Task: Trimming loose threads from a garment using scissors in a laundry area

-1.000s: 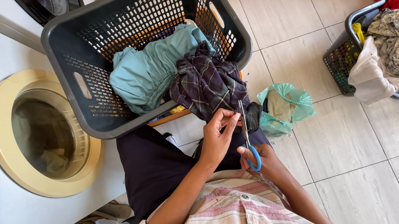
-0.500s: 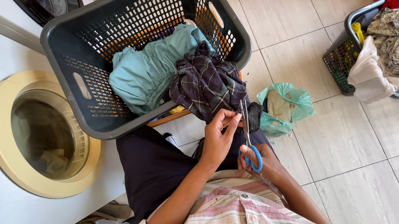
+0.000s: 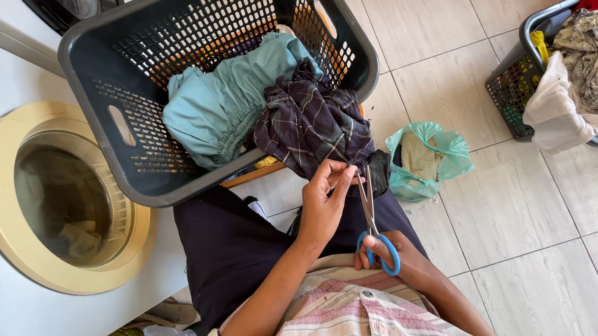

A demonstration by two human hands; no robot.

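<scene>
Over at the left edge of the view, a front-loading washing machine (image 3: 55,203) is standing with its cream-rimmed round door shut and a little laundry showing behind the glass. Beside it, a dark grey laundry basket (image 3: 130,67) is resting tilted against the person's knees, holding a teal garment (image 3: 220,102) and, spilling over its near rim, a dark plaid cloth (image 3: 313,125). The left hand (image 3: 325,202) is pinching the hanging lower edge of that plaid cloth between thumb and fingertips, its grip pressed together on the fabric just in front of the person's lap. Just to the right, the right hand (image 3: 388,255) is holding blue-handled scissors (image 3: 372,220), fingers through the loops, blades pointing up toward the pinched edge; the blades are looking nearly together, with their tips at or beside the cloth, though whether they are touching it is too fine to tell. Judging from this, the trimming is under way at that one spot: no cut-off piece is showing, and the rest of the cloth is lying bunched in the basket. Farther right on the tiled floor (image 3: 514,211), a green plastic bag (image 3: 429,157) is sitting open, and at the right edge a second basket (image 3: 515,87) is piled with pale and patterned clothes.
</scene>
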